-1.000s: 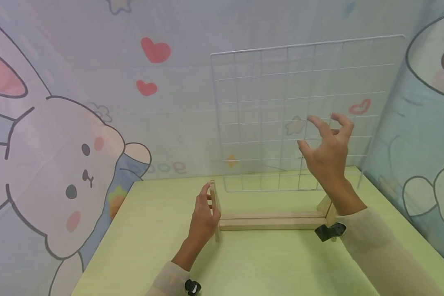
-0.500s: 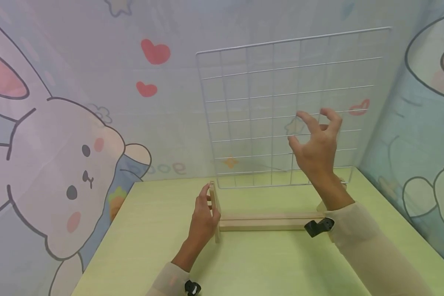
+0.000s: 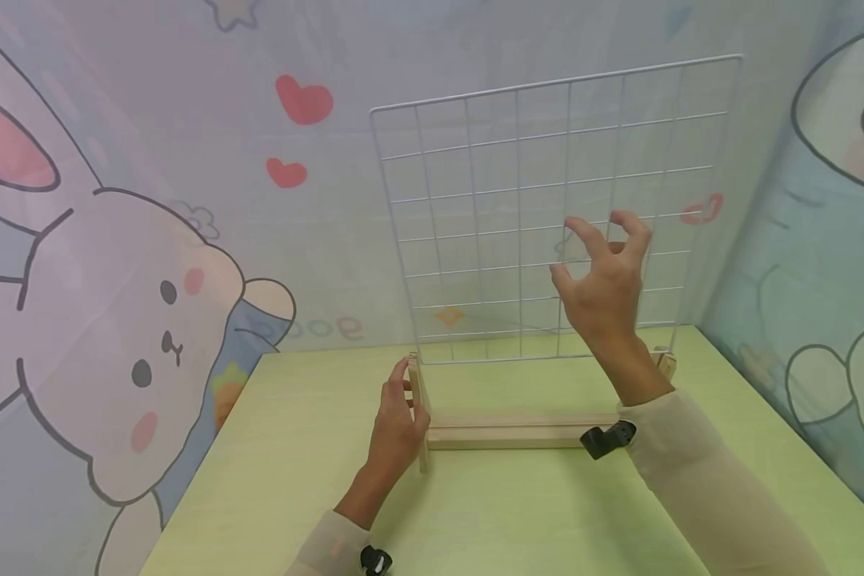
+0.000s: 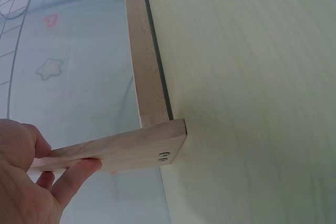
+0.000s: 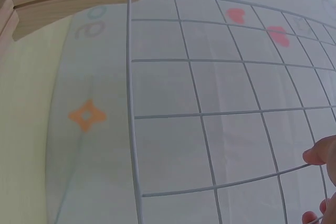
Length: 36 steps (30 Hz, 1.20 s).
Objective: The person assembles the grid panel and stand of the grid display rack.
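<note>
A white wire grid panel (image 3: 520,189) stands nearly upright, tilted a little, in the head view. My right hand (image 3: 605,292) holds it by wires right of its middle; in the right wrist view the thumb (image 5: 323,153) presses on a wire. Below is a wooden stand with a long crossbar (image 3: 504,438) and a side piece at each end. My left hand (image 3: 396,424) pinches the left side piece (image 4: 136,148) near its top. The panel's lower corners sit by the tops of both side pieces, the right one (image 3: 665,364) partly hidden by my arm. Contact there is unclear.
The stand rests on a pale yellow-green table (image 3: 295,448). Behind it hangs a printed cloth backdrop (image 3: 360,240) with hearts and a rabbit, and another cloth wall (image 3: 814,280) closes off the right side. Black straps with small devices sit on both wrists.
My right hand has carried the grid panel left and slightly up, bringing its lower left corner to the left side piece. The left hand and the stand have stayed put.
</note>
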Motion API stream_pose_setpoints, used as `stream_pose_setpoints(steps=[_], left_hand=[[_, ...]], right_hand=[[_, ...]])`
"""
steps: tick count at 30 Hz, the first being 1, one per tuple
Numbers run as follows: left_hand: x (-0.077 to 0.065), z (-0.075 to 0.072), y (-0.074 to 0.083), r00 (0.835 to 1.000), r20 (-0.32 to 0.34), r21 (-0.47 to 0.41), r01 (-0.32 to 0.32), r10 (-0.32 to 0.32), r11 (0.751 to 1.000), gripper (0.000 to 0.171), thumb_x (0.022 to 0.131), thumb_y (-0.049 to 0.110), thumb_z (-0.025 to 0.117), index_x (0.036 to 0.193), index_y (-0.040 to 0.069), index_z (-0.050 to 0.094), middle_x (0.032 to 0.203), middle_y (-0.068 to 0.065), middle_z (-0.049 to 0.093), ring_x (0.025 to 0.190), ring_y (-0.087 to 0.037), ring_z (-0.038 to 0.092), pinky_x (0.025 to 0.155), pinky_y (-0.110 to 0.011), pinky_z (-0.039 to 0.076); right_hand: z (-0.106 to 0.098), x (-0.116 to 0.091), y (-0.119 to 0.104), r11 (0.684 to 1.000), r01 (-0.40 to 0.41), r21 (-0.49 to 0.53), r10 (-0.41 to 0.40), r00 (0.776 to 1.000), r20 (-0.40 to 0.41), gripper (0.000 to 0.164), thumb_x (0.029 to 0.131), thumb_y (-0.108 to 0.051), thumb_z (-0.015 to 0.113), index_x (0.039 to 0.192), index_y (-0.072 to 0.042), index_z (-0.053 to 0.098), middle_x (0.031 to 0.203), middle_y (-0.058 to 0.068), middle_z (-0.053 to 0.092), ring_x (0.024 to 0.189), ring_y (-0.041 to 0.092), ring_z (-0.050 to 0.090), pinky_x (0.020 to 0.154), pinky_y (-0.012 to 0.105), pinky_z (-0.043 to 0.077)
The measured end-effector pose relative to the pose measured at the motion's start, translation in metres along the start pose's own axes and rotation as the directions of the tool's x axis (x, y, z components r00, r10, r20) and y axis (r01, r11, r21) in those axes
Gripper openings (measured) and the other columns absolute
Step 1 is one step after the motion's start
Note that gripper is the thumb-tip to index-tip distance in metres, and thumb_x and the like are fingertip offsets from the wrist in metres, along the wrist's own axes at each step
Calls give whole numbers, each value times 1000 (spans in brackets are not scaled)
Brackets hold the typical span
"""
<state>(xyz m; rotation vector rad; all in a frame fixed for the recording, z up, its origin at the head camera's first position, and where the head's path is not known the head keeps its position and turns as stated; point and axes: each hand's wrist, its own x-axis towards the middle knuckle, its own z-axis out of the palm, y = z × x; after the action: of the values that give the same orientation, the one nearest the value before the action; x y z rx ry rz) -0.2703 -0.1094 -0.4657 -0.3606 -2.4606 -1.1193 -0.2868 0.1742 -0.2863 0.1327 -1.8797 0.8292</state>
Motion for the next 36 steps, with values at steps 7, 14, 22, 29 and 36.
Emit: stream_pose_setpoints(steps=[7,14,22,29,36], left_hand=[[-1,-1,1,1000,2,0,5,-5,1000,78,95,5,57,160,22,19,127,-18,53,105,-33,70,72,-40,61],[-1,-2,3,1000,-9,7,-5,5,1000,78,94,4,58,160,21,20,126,-19,54,104,-34,70,72,-41,61],[-2,-1,3,1000,-9,1,-10,10,1000,77,94,4,58,159,20,20,125,-18,54,103,-33,70,73,-41,61],[-1,-1,1,1000,-11,6,-12,12,1000,78,94,5,58,160,21,20,126,-18,54,103,-33,70,72,-41,61],[-1,-1,-1,1000,-12,13,-9,10,1000,77,95,5,58,160,20,20,125,-19,54,103,-33,70,72,-41,61]], right_hand=[[3,-2,-2,1000,-28,0,28,1000,3,46,87,-14,77,132,-20,67,148,17,35,103,38,53,79,51,54],[5,-8,0,999,-40,0,40,999,20,48,86,-12,78,131,-20,66,148,18,34,101,37,53,75,51,54],[6,-16,10,999,-43,30,43,999,18,46,86,-9,77,130,-18,66,149,22,34,96,36,51,70,46,48],[6,-22,12,999,-34,20,34,999,17,48,86,-12,77,132,-19,65,148,20,34,98,36,51,72,47,49],[8,-27,12,999,-24,26,24,1000,-4,47,86,-12,78,130,-18,66,145,22,36,95,37,51,71,48,49]])
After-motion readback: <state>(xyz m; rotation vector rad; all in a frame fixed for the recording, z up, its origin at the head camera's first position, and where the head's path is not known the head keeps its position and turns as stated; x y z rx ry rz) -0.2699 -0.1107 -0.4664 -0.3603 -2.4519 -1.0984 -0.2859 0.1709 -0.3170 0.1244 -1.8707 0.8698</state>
